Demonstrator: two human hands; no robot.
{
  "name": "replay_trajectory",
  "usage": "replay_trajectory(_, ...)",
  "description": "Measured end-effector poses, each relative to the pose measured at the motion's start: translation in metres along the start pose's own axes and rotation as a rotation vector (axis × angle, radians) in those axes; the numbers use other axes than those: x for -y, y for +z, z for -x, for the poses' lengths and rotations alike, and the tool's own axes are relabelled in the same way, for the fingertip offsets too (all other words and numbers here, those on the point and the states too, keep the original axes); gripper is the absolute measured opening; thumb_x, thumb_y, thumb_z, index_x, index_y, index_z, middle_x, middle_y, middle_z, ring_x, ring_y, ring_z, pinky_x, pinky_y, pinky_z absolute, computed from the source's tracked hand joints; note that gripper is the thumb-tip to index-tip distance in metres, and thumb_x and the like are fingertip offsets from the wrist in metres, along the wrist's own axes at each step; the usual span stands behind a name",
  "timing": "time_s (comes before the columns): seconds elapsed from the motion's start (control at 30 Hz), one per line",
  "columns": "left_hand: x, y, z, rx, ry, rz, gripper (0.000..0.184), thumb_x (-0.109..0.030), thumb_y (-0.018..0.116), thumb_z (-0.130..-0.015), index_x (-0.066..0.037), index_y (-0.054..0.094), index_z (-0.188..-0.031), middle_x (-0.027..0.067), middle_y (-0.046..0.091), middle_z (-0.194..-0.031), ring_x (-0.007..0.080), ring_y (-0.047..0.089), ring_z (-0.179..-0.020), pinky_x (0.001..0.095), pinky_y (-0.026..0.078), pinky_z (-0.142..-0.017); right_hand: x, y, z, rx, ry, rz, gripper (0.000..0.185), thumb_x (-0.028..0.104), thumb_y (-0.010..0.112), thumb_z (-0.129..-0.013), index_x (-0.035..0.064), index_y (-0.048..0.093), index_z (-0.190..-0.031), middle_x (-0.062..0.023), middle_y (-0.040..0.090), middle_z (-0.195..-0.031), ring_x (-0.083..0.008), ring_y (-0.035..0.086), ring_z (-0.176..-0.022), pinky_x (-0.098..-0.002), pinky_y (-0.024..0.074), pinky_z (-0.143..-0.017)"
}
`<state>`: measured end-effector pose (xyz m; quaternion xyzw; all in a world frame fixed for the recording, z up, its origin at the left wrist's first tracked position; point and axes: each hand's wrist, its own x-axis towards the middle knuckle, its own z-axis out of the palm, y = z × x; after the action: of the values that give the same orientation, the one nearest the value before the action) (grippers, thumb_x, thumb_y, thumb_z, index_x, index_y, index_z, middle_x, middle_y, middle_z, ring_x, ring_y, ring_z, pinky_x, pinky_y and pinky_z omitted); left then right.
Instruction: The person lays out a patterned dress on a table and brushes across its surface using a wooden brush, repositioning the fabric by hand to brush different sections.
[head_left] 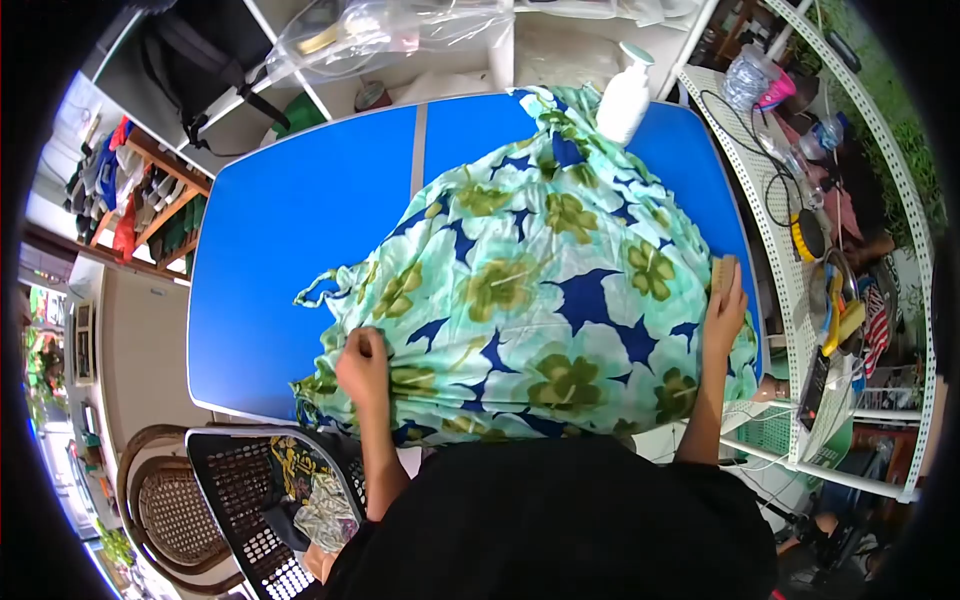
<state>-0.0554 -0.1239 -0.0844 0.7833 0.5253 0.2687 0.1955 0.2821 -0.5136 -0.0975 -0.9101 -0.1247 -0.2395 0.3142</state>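
Note:
A green, white and blue floral cloth (500, 290) lies spread over a blue table (270, 240), its narrow gathered end at the far edge. My left hand (362, 368) pinches the cloth near its left side, and creases run from the fingers. On the right, my right hand (725, 312) is wrapped round a light wooden brush (722, 275) that rests at the cloth's right edge. A white pump bottle (625, 100) stands beside the cloth's far end.
At the lower left a black basket (225, 500) holds crumpled clothes, next to a wicker chair (180, 505). A white perforated shelf (770, 200) with tools and cables runs along the right. Cubby shelves (513, 50) stand behind the table.

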Motion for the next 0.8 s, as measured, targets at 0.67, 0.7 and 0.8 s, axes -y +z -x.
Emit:
replay_trajectory(0.67, -0.006, 0.042, -0.064, 0.168, 0.140, -0.336, 0.054, -0.049, 0.043, -0.089, -0.028, 0.036, -0.138, 0.0051, 0.025, -0.148, 0.0247, 0.020, -0.137, 0.0608, 0.004, -0.105, 0.031, 0.038, -0.046, 0.169, 0.179, -0.482, 0.046, 0.020, 0.050, -0.087, 0.0053, 0.041, -0.130, -0.0175, 0.054, -0.120, -0.0297, 0.058, -0.102, -0.0369, 0.0460, -0.084)
replay_trajectory(0.7, -0.004, 0.044, -0.066, 0.151, 0.125, -0.333, 0.054, -0.048, 0.043, -0.089, -0.028, 0.036, -0.138, 0.0054, 0.025, -0.148, 0.0250, 0.020, -0.137, 0.0614, 0.004, -0.105, 0.038, 0.043, -0.059, 0.169, 0.259, -0.669, 0.046, 0.022, 0.049, -0.088, 0.0054, 0.041, -0.130, -0.0178, 0.055, -0.120, -0.0284, 0.058, -0.100, -0.0364, 0.0465, -0.084)
replay_trajectory(0.8, -0.004, 0.048, -0.075, 0.125, 0.100, -0.344, 0.053, -0.046, 0.043, -0.089, -0.027, 0.036, -0.139, 0.0055, 0.024, -0.148, 0.0255, 0.020, -0.137, 0.0626, 0.005, -0.104, 0.083, 0.061, -0.091, 0.487, 0.560, -1.344, 0.042, 0.031, 0.036, -0.091, 0.0057, 0.044, -0.124, -0.0191, 0.060, -0.111, -0.0248, 0.062, -0.088, -0.0337, 0.0499, -0.077)
